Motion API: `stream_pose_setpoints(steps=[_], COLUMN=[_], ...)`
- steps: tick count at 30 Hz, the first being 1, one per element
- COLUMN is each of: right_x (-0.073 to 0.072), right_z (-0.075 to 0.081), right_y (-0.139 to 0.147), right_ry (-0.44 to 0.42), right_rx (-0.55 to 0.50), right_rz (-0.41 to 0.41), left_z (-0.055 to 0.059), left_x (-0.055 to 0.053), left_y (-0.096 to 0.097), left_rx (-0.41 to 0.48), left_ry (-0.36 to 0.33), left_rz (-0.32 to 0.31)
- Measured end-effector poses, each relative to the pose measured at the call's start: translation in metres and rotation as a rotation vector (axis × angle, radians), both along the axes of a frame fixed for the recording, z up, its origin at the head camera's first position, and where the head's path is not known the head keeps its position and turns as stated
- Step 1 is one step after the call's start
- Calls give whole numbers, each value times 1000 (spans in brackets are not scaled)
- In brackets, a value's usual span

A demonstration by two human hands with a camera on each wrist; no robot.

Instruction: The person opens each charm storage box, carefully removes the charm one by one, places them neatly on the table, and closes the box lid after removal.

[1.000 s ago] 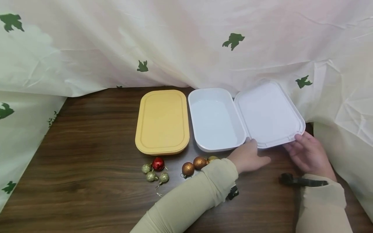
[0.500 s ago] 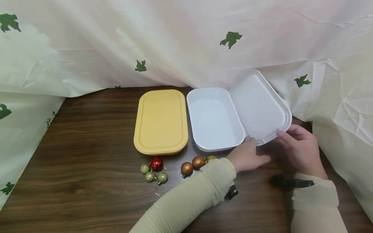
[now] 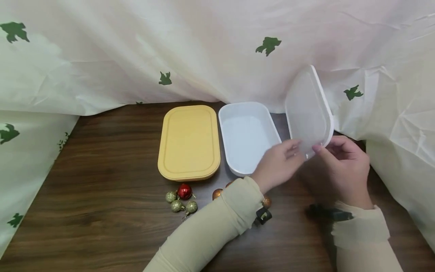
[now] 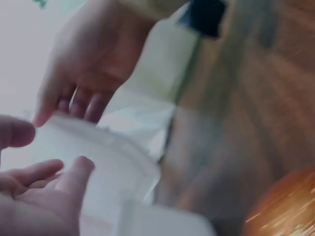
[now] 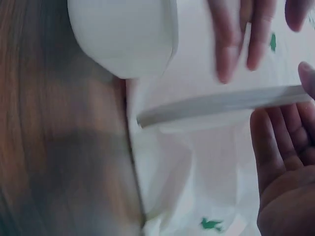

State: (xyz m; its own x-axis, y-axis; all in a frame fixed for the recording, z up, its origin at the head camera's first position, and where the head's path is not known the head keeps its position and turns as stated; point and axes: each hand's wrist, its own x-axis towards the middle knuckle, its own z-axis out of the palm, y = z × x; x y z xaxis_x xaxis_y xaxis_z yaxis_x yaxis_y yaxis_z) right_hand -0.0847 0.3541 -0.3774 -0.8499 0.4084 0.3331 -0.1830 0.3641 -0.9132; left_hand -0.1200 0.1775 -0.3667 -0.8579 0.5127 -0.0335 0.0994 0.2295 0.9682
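Note:
My right hand (image 3: 350, 170) pinches the near corner of a white lid (image 3: 307, 107), thumb on one face and fingers behind. The lid stands steeply on edge, to the right of a white rectangular box (image 3: 242, 141) and apart from it. My left hand (image 3: 276, 164) is over the box's near right corner, fingers reaching toward the lid's lower edge. In the left wrist view its fingers (image 4: 74, 179) are extended beside the lid, thumb apart. The right wrist view shows the lid (image 5: 216, 105) edge-on, with the left fingers above it.
A yellow lidded box (image 3: 189, 141) stands left of the white one. In front lie a red ball ornament (image 3: 184, 191) and several small gold glitter balls (image 3: 176, 205). Orange balls (image 3: 217, 194) are partly hidden by my left sleeve. A patterned white curtain (image 3: 210, 49) hangs behind.
The lid has tipped from lying slanted to nearly upright and come away from the white box. My right hand has moved left and up with it; my left hand has risen from the box's corner.

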Motion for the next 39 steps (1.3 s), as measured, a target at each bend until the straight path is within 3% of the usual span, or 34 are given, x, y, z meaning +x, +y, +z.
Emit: stream_pose_setpoints(steps=[5, 8, 12, 17, 22, 27, 30, 32, 34, 39], right_x=[3, 2, 0, -1, 1, 1, -3, -6, -12, -32], right_z=[6, 8, 7, 7, 8, 7, 7, 7, 7, 4], right_y=[-17, -26, -33, -42, -46, -45, -42, -38, -34, -21], right_ry=[96, 183, 286, 309, 254, 265, 284, 248, 158, -196], right_rx=[211, 344, 527, 730, 812, 769, 653, 555, 435, 149], right_rz=[38, 87, 143, 199, 263, 285, 245, 188, 103, -86], left_z=[20, 31, 43, 44, 37, 31, 27, 25, 23, 19], left_x=[-15, -21, -27, -32, -32, -30, -28, -27, -26, -23], left_y=[-14, -21, -29, -39, -47, -52, -55, -58, -61, -68], left_rx=[177, 217, 257, 314, 387, 412, 431, 439, 450, 474], left_ry=[37, 40, -10, -63, -95, -143, -180, -204, -225, -246], left_rz=[119, 160, 206, 268, 305, 344, 370, 382, 388, 403])
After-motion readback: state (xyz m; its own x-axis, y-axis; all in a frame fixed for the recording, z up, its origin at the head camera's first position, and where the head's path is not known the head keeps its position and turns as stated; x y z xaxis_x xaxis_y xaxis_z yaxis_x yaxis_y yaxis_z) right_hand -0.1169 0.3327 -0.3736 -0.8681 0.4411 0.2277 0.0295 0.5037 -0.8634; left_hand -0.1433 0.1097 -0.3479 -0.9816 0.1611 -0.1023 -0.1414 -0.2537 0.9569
